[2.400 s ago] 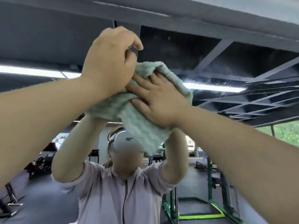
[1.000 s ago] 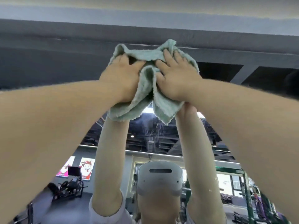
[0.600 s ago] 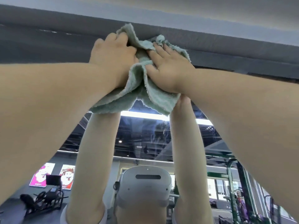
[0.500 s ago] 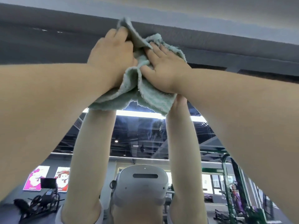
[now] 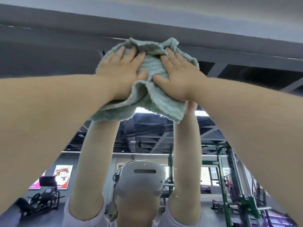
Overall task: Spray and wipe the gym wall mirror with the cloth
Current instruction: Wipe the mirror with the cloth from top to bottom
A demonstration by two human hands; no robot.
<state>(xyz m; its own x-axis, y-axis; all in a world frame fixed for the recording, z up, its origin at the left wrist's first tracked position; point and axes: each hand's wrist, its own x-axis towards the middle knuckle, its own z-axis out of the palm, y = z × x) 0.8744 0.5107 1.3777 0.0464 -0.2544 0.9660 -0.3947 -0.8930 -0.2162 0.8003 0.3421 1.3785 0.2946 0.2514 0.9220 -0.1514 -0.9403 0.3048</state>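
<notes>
A crumpled pale green cloth (image 5: 151, 68) is pressed against the wall mirror (image 5: 147, 136) close to its top edge, under a dark grey band. My left hand (image 5: 121, 69) lies flat on the cloth's left half, fingers straight and pointing up. My right hand (image 5: 178, 74) presses the right half the same way. The thumbs nearly meet in the middle. The cloth's lower edge hangs free below my wrists. No spray bottle is in view.
The mirror reflects me with raised arms and a white headset (image 5: 141, 177). Also reflected are a green rack (image 5: 229, 177) at right, an exercise machine (image 5: 42, 199) and posters (image 5: 63, 176) at lower left, and ceiling lights.
Both hands and the cloth slid right and slightly down along the mirror's top edge. My left hand's fingers, bunched over the cloth before, are flatter and spread wider apart from the right hand.
</notes>
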